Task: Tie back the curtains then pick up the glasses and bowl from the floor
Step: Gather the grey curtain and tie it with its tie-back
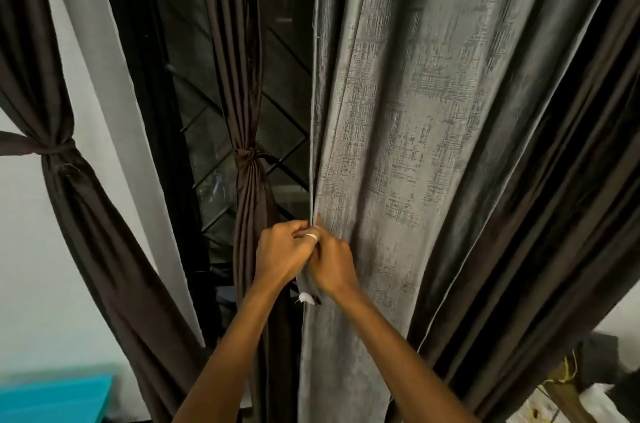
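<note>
A wide grey textured curtain (398, 145) hangs in the middle and right of the view. My left hand (282, 251) and my right hand (332, 267) meet at its left edge, both pinching the fabric there. A small white tag (306, 298) shows just below my hands. A thin dark brown curtain (247, 111) beside it is knotted with a tie at mid height. Another dark brown curtain (62, 152) at far left is also tied. The glasses and bowl are not in view.
Behind the curtains stands a dark window with a diagonal metal grille (214, 118). More dark brown fabric (554, 215) hangs on the right. A teal surface (55, 398) sits at the lower left and cluttered objects (571, 384) at the lower right.
</note>
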Action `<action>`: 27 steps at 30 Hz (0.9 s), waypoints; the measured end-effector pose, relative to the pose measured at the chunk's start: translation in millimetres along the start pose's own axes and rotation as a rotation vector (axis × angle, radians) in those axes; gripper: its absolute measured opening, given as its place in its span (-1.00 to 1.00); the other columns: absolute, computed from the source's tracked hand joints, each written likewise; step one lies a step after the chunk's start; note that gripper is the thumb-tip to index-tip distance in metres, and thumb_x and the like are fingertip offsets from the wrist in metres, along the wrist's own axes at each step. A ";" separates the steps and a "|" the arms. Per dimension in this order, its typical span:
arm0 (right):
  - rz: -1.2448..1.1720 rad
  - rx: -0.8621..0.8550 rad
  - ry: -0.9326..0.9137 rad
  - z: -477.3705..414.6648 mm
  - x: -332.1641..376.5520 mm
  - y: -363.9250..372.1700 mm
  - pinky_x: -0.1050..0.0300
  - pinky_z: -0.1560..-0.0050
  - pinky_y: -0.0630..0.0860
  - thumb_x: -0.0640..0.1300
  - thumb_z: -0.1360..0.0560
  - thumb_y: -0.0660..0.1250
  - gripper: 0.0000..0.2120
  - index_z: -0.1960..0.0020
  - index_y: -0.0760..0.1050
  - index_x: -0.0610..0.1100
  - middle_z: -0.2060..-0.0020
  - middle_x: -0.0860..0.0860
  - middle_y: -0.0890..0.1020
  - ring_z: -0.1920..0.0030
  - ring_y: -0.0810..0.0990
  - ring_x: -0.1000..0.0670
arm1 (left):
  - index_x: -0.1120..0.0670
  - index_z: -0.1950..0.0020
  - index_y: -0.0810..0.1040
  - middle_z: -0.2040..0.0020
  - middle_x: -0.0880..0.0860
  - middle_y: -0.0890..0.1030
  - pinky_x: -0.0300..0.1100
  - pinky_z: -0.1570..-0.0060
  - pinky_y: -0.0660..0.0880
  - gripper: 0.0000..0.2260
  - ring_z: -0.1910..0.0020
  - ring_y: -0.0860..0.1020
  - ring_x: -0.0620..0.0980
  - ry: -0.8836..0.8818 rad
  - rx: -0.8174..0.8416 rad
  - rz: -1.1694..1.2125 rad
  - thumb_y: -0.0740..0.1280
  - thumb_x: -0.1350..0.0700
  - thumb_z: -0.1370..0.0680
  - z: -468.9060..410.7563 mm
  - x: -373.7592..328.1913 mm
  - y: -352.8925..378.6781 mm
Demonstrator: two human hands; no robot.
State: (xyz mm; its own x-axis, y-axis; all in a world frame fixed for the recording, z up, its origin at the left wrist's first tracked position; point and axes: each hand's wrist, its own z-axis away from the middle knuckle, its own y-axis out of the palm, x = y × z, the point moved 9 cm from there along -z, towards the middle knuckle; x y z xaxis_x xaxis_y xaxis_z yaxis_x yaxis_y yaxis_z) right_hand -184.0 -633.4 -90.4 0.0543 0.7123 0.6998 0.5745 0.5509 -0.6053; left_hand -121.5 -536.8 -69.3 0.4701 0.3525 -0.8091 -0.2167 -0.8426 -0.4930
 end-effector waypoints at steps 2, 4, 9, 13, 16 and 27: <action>-0.011 0.019 -0.005 -1.1 1.1 3.1 0.17 0.34 0.50 -0.16 -0.63 0.23 -0.55 -0.51 0.32 0.01 0.27 0.00 0.67 0.35 0.58 0.13 | 0.03 0.33 0.57 0.41 -0.07 0.61 -0.17 0.36 0.47 -0.53 0.34 0.62 -0.12 -0.031 -0.037 -0.123 0.31 -0.35 -0.49 1.4 -8.9 -0.2; 0.006 0.027 -0.002 -2.5 -0.4 4.7 0.23 0.40 0.39 -0.18 -0.62 0.27 -0.79 -0.24 0.53 -0.10 0.38 0.04 0.60 0.42 0.52 0.15 | 0.05 0.39 0.47 0.44 -0.04 0.57 -0.16 0.36 0.39 -0.50 0.35 0.58 -0.04 -0.083 -0.105 -0.203 0.31 -0.33 -0.52 1.0 -15.9 -3.4; -0.015 0.078 0.008 -3.6 -2.1 -1.7 0.28 0.30 0.56 -0.13 -0.68 0.21 -0.59 -0.51 0.36 -0.10 0.14 -0.01 0.70 0.18 0.69 0.03 | 0.06 0.45 0.47 0.47 -0.02 0.54 -0.14 0.39 0.42 -0.55 0.42 0.55 0.00 -0.190 -0.188 -0.094 0.33 -0.14 -0.58 -1.7 -10.0 -1.0; -0.080 0.188 0.035 -0.7 -9.8 -13.2 0.45 0.09 0.50 -0.15 -0.67 0.21 -0.46 -0.61 0.19 0.03 -0.15 -0.01 0.68 0.01 0.66 0.12 | 0.06 0.45 0.47 0.49 0.02 0.51 -0.14 0.41 0.33 -0.54 0.44 0.53 0.03 -0.155 -0.231 -0.093 0.32 -0.08 -0.62 -3.6 -10.9 -3.4; -0.077 0.039 0.068 7.5 -20.0 -42.3 0.33 -0.13 0.55 -0.16 -0.65 0.27 -0.52 -0.55 0.35 -0.05 -0.11 0.09 0.66 0.04 0.65 0.22 | 0.09 0.44 0.45 0.50 0.04 0.50 -0.11 0.42 0.37 -0.52 0.44 0.53 0.09 -0.130 -0.252 -0.142 0.32 -0.12 -0.61 -8.8 -4.3 -8.6; 0.028 -0.902 0.126 67.9 -42.5 -202.4 -0.16 -0.31 0.48 0.02 -0.44 0.55 -0.36 -0.36 0.33 -0.18 -0.27 -0.09 0.39 -0.31 0.42 -0.09 | 0.10 0.49 0.37 0.56 0.01 0.40 -0.15 0.45 0.29 -0.49 0.53 0.44 0.05 -0.059 -0.261 -0.129 0.37 -0.07 -0.60 -13.8 -0.4 -8.0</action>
State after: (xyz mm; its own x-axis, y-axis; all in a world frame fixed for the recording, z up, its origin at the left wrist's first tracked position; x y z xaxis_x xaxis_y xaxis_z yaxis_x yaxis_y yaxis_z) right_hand -358.0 -745.7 -23.3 0.1363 0.6379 0.7579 0.9896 -0.0530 -0.1334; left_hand -108.1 -535.8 -60.6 0.4275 0.4802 -0.7659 0.0730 -0.8628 -0.5002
